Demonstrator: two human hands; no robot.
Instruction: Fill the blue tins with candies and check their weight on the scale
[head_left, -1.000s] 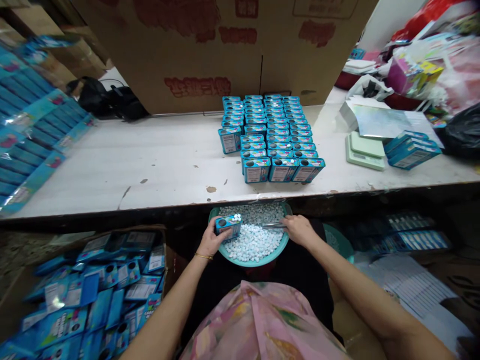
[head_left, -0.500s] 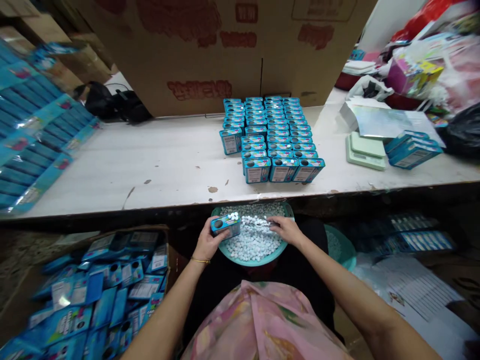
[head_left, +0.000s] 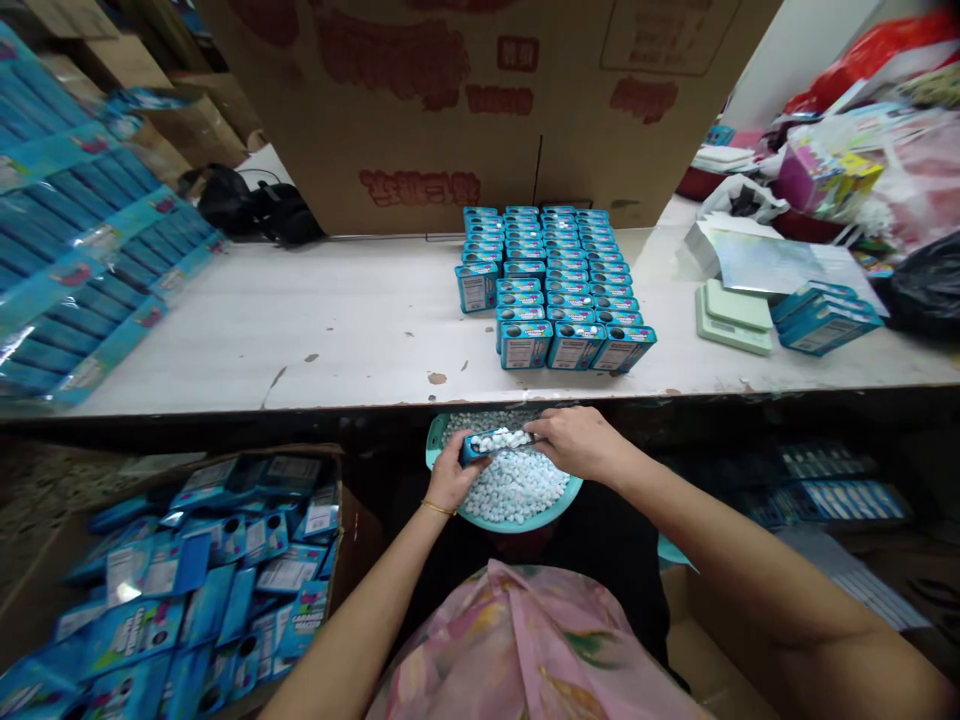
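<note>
Box (head_left: pixel 471 452) first: it sits in my left hand (head_left: pixel 454 478), fingers wrapped round it, over the basin (head_left: pixel 435 440). My right hand (head_left: pixel 577 440), pinched on a mostly hidden scoop (head_left: pixel 532 439), has swung in toward my left hand, and white pellets (head_left: pixel 501 439) now lie heaped along the box's top; the load, I judge, has reached it. Beyond both hands, blue boxes (head_left: pixel 566 300) stand in rows on the worktop (head_left: pixel 360 340).
</note>
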